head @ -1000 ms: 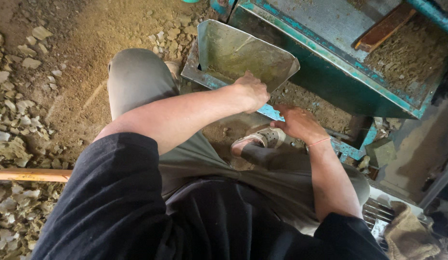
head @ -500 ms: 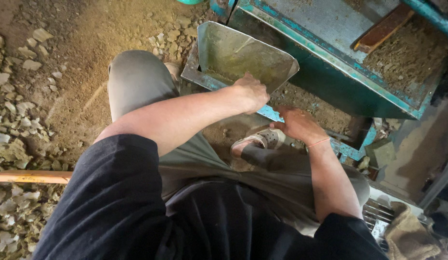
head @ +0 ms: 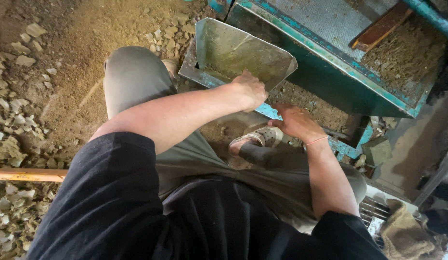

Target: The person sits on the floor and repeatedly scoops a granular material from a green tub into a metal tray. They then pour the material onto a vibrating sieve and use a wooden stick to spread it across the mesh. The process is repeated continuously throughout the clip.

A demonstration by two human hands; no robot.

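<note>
I look down over my black sleeves and grey trousers. My left hand (head: pixel 250 89) is closed on the near rim of a dented metal scoop-shaped tray (head: pixel 238 50), which rests on the blue-green lower frame (head: pixel 269 111) of a machine. My right hand (head: pixel 296 121) lies flat on that frame edge, fingers pointing left, beside a bed of brown soil (head: pixel 305 103). A red thread circles the right wrist. Below both hands my foot in a pale sandal (head: pixel 257 139) stands on the dirt.
The teal machine (head: pixel 325 62) fills the upper right, with a grey plate, a wooden bar (head: pixel 380 26) and packed soil on top. Stony, dusty ground (head: pixel 21 96) spreads left. A wooden pole (head: pixel 26 175) lies at the left edge. A burlap sack (head: pixel 407 233) sits bottom right.
</note>
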